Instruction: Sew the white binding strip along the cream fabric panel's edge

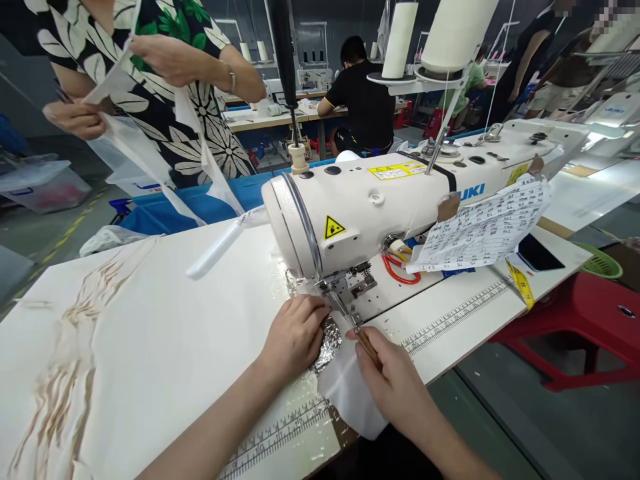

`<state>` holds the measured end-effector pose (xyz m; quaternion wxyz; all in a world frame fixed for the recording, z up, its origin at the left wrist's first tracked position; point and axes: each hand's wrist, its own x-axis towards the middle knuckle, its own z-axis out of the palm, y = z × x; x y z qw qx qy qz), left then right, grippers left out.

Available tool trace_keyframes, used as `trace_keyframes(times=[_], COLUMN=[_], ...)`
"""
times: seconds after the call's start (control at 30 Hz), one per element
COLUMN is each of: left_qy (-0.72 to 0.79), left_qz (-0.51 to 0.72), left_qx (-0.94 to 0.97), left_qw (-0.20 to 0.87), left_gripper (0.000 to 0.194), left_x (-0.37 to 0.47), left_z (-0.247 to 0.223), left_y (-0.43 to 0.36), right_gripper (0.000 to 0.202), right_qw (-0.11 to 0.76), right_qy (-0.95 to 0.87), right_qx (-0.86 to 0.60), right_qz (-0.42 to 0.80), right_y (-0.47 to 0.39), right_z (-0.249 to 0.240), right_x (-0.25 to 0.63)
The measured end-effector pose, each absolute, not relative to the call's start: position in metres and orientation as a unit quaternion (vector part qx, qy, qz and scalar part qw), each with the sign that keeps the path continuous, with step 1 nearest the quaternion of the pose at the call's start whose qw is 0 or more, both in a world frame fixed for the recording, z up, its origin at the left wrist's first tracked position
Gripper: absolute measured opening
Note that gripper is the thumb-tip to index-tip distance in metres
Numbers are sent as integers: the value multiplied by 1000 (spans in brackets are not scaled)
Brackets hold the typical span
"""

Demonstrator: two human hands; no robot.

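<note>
My left hand is beside the presser foot of a white sewing machine, its fingers curled together on a bit of thin white fabric that shows above them. Just to the right, my right hand grips the wooden handle of a slim tool. Its metal shaft points up and left to the needle area; the tip is hard to make out. Crumpled silver foil covers the bed between my hands. A sheer white piece of cloth hangs over the table's front edge by my right wrist.
Gathered cream fabric lies on the left of the table. A handwritten sheet, a phone and a yellow tape measure are at the right. A red stool stands there too. Across the table, a person handles white strips.
</note>
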<state>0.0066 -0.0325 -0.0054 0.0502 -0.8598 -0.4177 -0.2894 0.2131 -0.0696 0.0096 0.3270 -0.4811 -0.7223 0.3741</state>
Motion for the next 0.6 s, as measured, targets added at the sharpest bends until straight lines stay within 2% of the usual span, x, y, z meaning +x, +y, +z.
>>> trace_keyframes(times=[0.3,0.47,0.6], left_qy=[-452,-471,-472], left_qz=[-254,-246,-267], left_qx=[-851,-845,-840], left_qw=[84,53,21], left_gripper=[31,35,36], left_x=[8,10,12], left_z=[-6,-8,-6], left_y=[-29,-30,-32], right_gripper=[28,25,27], right_qw=[312,339,392], right_qy=[-731,-757,-785], right_qx=[-487,-446,-397], right_qz=[363,336,269], right_y=[-65,-68,-72], right_z=[13,6,-4], right_x=[211,210,201])
